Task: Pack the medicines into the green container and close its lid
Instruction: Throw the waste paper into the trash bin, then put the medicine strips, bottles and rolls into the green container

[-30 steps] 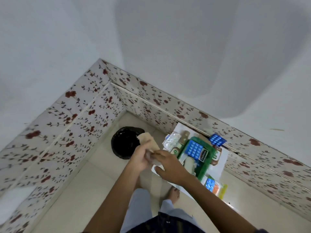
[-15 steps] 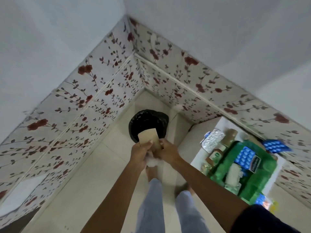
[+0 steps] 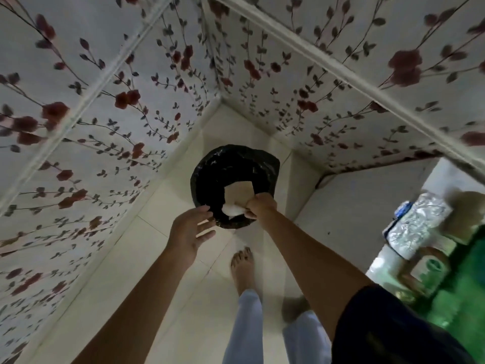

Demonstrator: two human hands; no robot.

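Green container [image 3: 462,298]: blurred, at 4 o'clock on the worktop [image 3: 367,195]. Right hand [image 3: 261,207] pinches brown card [image 3: 238,193] and white wad [image 3: 232,210] over black-lined bin [image 3: 233,166] at 12 o'clock; left hand [image 3: 187,232] spread, empty. Advice: release squarely above the opening.

We see the green plastic container [image 3: 462,298] only as a blur cut off by the right edge, and the crinkled silver foil packet [image 3: 412,227] and brown bottles [image 3: 427,269] beside it are smeared beyond reading. Our right hand [image 3: 259,207] hides part of the tan cardboard piece [image 3: 238,194] and white wad [image 3: 232,209] it grips.
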